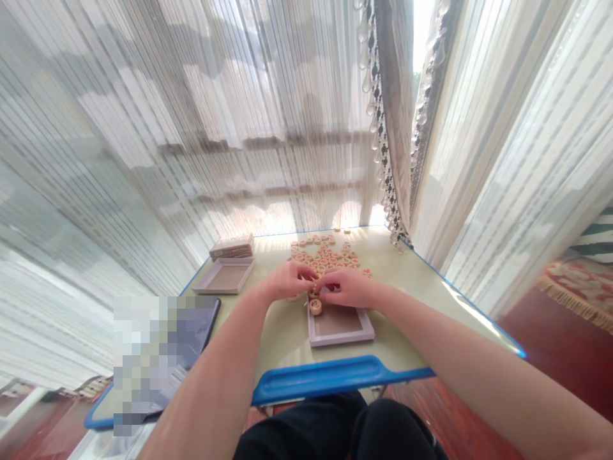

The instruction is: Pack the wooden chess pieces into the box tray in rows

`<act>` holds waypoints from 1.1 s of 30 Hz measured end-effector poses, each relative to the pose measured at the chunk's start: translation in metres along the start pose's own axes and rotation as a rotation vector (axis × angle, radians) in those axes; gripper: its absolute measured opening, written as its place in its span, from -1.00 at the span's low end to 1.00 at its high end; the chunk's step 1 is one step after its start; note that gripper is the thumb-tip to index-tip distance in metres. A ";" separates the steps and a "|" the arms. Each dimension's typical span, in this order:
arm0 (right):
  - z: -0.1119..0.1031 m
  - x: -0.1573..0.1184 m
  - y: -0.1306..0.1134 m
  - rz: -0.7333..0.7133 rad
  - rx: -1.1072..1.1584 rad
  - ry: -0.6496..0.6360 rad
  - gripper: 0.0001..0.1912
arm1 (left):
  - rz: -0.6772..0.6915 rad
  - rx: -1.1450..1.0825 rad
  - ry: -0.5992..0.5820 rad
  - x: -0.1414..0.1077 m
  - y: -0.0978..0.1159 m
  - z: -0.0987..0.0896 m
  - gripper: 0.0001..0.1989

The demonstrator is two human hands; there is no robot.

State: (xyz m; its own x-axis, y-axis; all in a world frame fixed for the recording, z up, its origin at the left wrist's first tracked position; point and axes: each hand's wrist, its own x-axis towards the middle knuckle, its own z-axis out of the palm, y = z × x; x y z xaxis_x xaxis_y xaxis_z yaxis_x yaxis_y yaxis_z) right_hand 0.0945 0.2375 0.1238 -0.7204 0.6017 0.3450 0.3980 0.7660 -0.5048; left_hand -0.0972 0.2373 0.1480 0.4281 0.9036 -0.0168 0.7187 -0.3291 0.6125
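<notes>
the round pale wooden disc (315,307) lies by the shallow white cardboard tray's (341,340) ten o'clock corner, near six o'clock from left hand (291,281) and right hand (348,287) fingertips alike, though whether either grasps anything i cannot tell

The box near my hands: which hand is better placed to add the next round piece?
Probably the right hand: it is above the box, near the loose pieces; the left hand is mostly outside it.
</notes>
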 end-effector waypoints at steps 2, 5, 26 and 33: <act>0.002 0.000 0.001 -0.012 -0.002 0.000 -0.81 | 0.016 0.023 0.006 0.000 0.000 0.001 -0.69; 0.003 0.001 0.002 -0.015 -0.017 0.000 -0.81 | 0.041 0.059 0.009 0.000 0.000 0.001 -0.72; 0.004 0.001 0.005 0.008 -0.070 0.028 -0.78 | 0.050 0.082 -0.017 0.001 -0.004 0.001 -0.73; 0.004 0.001 0.005 0.011 -0.043 0.062 -0.77 | -0.002 0.069 0.031 -0.001 0.000 0.000 -0.72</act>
State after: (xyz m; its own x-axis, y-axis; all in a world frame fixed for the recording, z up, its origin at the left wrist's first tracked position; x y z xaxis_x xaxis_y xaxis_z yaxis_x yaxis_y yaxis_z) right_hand 0.0935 0.2408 0.1180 -0.6795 0.6222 0.3889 0.4308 0.7674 -0.4749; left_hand -0.0976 0.2368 0.1479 0.4105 0.9118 0.0071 0.7557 -0.3446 0.5569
